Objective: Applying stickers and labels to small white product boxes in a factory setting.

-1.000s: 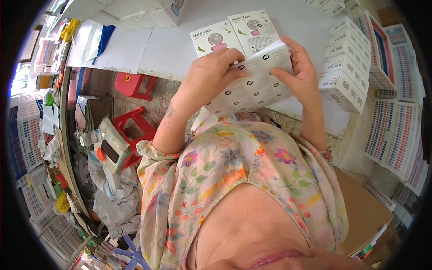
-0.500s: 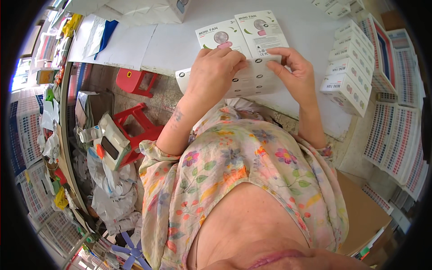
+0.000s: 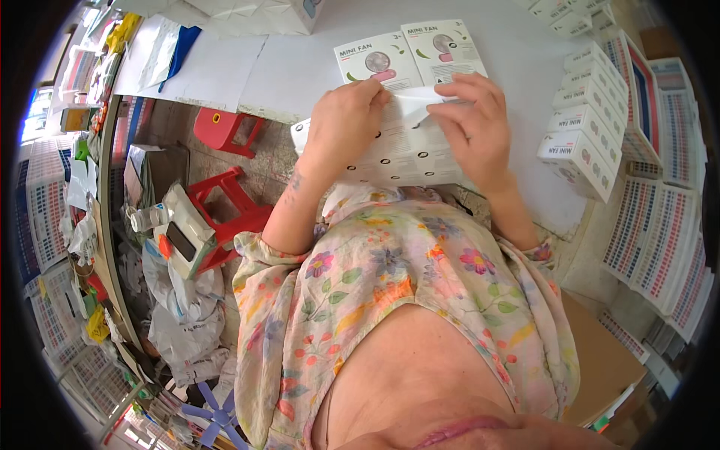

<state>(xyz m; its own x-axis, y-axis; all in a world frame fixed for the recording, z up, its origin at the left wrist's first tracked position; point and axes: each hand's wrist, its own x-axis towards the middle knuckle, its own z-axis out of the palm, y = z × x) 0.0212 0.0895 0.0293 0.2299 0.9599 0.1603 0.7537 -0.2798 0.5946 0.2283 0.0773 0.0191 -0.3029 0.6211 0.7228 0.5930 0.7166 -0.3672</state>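
A white sheet of small stickers with black oval marks (image 3: 412, 161) is held up at the table's near edge, bent along its upper part. My left hand (image 3: 345, 124) is closed on its upper left part, fingers curled over it. At the upper right, my right hand (image 3: 472, 124) pinches the sheet's bent edge between thumb and fingers; whether a loose sticker is in the pinch is hidden. Just beyond lie two flat white fan boxes side by side, the left box (image 3: 360, 56) and the right box (image 3: 465, 56), each printed with a round pink-handled fan. The sheet's top overlaps their near ends.
Small white boxes (image 3: 581, 124) stand in a row at the right of the table (image 3: 300, 71). Beyond them are stacks of printed sheets (image 3: 652, 232). A large white package (image 3: 255, 16) sits at the far left. Red stools (image 3: 225, 131) and plastic bags (image 3: 184, 330) are on the floor at left.
The sticker sheet has tilted and shows more of its face, hanging lower toward me. My right hand has shifted slightly left along its upper edge; my left hand keeps its hold.
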